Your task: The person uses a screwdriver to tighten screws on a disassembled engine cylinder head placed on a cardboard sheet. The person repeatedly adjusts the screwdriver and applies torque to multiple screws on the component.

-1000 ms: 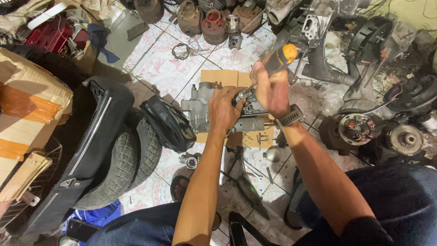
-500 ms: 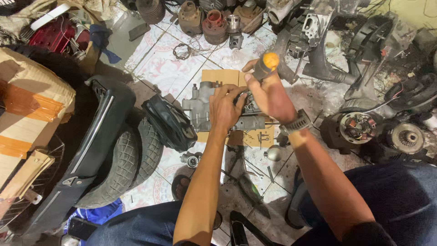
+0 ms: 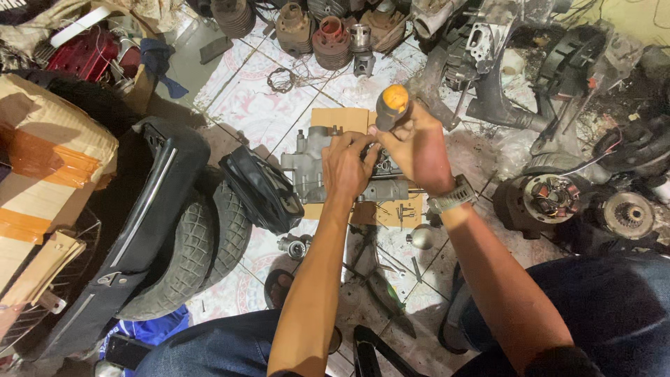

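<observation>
Currently: right hand (image 3: 419,150) clenched on screwdriver (image 3: 391,105), tip hidden | left hand (image 3: 347,164) gripping engine block (image 3: 310,167) on cardboard (image 3: 335,119), floor | risk: tip may slip, hitting fingers; block may shift toward loose screws (image 3: 403,209).

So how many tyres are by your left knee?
2, side by side left of the left hand: one tyre partly under the black panel, the other beside it. More may be hidden.

Both hands on a grey engine casing (image 3: 307,167), right hand (image 3: 419,150) around an orange-capped screwdriver handle (image 3: 391,105).
</observation>
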